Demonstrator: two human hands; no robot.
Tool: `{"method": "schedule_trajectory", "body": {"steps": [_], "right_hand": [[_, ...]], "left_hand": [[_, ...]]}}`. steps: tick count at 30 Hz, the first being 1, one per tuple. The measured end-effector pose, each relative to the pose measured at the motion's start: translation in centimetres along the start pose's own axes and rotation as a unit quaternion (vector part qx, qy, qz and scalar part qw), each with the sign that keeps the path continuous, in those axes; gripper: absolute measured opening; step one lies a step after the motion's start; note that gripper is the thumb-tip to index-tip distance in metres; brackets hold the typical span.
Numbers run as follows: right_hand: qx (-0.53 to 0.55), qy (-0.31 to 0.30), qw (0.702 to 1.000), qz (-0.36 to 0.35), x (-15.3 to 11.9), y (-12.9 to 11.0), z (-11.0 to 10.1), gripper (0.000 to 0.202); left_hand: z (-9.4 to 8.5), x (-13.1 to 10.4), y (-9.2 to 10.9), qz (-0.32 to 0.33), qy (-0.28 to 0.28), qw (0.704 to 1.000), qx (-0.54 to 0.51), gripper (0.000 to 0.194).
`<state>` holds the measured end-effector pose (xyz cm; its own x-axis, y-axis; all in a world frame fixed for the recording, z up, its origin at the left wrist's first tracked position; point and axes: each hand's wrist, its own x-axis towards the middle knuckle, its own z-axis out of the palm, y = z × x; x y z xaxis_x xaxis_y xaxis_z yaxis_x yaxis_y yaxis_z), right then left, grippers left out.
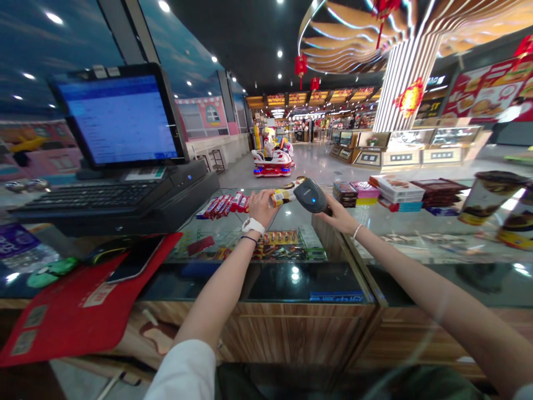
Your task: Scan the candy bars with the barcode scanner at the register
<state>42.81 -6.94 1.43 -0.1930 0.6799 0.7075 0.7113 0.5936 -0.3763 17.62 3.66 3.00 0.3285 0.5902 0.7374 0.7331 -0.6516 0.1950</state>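
My left hand (261, 206), with a white watch on its wrist, is closed around a small package with a yellow and white label (281, 196). The package lies level above the glass counter, and its far end is partly behind the scanner. In my right hand (341, 216) is a dark grey barcode scanner (310, 195) with a lit blue light. Its head is close beside the package; whether they touch I cannot tell. Red-wrapped snack bars (222, 205) lie on the glass just left of my left hand.
A monitor (119, 116) and a black keyboard (87, 194) stand at the left. A phone (135, 260) rests on a red mat (83, 311). Stacked boxes (395, 189) and brown cups (491, 195) line the counter at right. Beyond it stands a kiddie ride (272, 158).
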Motion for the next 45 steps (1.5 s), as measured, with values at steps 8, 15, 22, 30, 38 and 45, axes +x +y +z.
{"method": "schedule_trajectory", "body": {"steps": [8,15,22,30,38,45], "right_hand": [[-0.025,-0.051,0.997,0.049,0.1,-2.5,0.6,0.040],[-0.055,-0.040,0.992,0.111,-0.2,-3.5,0.7,0.041],[-0.078,-0.062,0.989,0.109,-0.2,-3.5,0.7,0.040],[-0.074,-0.055,0.991,0.099,-0.3,-3.4,0.8,0.039],[-0.073,-0.066,0.990,0.102,-0.2,-3.7,0.7,0.037],[-0.075,-0.079,0.991,0.078,-0.3,-3.4,0.9,0.034]], "left_hand": [[0.2,-0.1,-0.1,-0.016,0.007,1.000,-0.003,0.040],[0.1,-0.3,-0.3,-0.022,0.000,1.000,-0.004,0.042],[0.2,-0.3,-0.5,-0.016,-0.005,1.000,0.004,0.037],[0.3,-0.3,-0.6,-0.015,-0.010,1.000,0.007,0.039],[0.5,-0.3,-0.6,-0.013,-0.006,1.000,0.008,0.037],[0.4,-0.4,-0.6,-0.012,-0.001,1.000,0.004,0.036]]}}
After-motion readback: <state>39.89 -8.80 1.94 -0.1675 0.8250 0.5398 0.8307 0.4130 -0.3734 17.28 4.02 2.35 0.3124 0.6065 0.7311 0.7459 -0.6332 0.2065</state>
